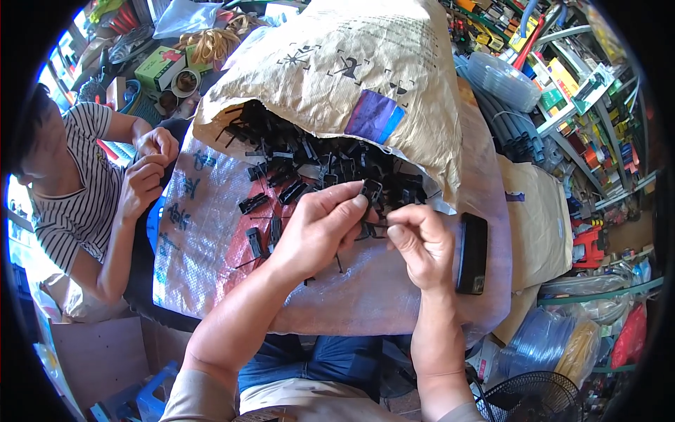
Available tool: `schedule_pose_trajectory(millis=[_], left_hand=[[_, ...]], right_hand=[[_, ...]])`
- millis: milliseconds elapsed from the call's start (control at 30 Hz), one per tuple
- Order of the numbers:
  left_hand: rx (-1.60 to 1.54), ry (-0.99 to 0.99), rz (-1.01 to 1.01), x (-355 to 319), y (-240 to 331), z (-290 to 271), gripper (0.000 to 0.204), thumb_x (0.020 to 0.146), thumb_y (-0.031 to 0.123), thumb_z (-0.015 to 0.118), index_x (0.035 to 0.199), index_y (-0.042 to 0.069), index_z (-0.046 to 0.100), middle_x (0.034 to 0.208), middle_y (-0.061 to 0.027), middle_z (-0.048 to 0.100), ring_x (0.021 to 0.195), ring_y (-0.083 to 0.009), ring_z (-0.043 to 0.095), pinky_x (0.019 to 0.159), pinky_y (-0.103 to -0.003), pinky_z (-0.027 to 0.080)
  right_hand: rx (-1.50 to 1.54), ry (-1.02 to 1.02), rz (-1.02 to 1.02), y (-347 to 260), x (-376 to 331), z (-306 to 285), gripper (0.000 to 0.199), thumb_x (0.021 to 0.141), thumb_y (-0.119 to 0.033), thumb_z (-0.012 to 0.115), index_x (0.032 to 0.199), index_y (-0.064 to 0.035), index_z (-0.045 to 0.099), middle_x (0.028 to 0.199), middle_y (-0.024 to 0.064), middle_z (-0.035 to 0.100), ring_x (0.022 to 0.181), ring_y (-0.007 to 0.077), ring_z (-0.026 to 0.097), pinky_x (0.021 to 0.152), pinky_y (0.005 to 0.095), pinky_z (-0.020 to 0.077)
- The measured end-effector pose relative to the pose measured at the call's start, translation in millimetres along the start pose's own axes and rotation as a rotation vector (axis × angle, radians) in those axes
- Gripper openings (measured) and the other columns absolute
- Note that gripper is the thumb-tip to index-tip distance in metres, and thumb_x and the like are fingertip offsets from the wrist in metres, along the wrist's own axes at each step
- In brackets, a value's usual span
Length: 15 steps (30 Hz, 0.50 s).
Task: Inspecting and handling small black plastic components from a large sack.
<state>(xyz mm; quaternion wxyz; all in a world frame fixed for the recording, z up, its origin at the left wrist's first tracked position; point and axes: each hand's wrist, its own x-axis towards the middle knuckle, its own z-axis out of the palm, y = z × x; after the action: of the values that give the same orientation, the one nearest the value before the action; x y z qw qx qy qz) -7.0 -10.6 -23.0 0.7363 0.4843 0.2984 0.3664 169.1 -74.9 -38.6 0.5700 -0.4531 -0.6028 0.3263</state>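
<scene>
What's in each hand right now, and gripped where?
The left hand pinches a small black plastic clip by its lower end between thumb and fingertips. The right hand is curled as if pinching something thin beside it; what it grips cannot be told.

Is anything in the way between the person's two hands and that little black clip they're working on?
Nothing visible. The left hand already pinches the black clip at its fingertips, and the right hand sits just beside it, above the woven sack.

The brown paper sack [337, 63] covers most of the pile of black plastic clips [309, 165] inside it. The left hand [316, 228] hides part of the clip [371, 190] it pinches. Beside the sack, the shelf goods [562, 77] blur together.
</scene>
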Motion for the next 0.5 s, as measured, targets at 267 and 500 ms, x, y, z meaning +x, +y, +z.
schedule_pose_trajectory(millis=[267, 500], left_hand=[[0.222, -0.136, -0.033, -2, -4, 3, 0.026, 0.098, 0.023, 0.053, 0.103, 0.0, 0.061, 0.073, 0.0024, 0.054, 0.056, -0.0026, 0.042, 0.049, -0.019, 0.034], [0.505, 0.031, 0.43, -2, -17, 9, 0.02, 0.086, 0.008, 0.067, 0.102, -0.002, 0.061, 0.082, -0.0052, 0.061, 0.073, -0.0106, 0.056, 0.066, -0.026, 0.048]], right_hand=[[-0.16, 0.018, -0.203, 8, 12, 0, 0.014, 0.089, -0.01, 0.067, 0.098, -0.0005, 0.063, 0.096, 0.0056, 0.061, 0.082, 0.0128, 0.056, 0.072, 0.0244, 0.0464], [0.077, 0.103, 0.032, 8, 7, 3, 0.01, 0.091, -0.011, 0.065, 0.097, -0.002, 0.063, 0.096, 0.0025, 0.062, 0.072, 0.0061, 0.056, 0.064, 0.0197, 0.0475]])
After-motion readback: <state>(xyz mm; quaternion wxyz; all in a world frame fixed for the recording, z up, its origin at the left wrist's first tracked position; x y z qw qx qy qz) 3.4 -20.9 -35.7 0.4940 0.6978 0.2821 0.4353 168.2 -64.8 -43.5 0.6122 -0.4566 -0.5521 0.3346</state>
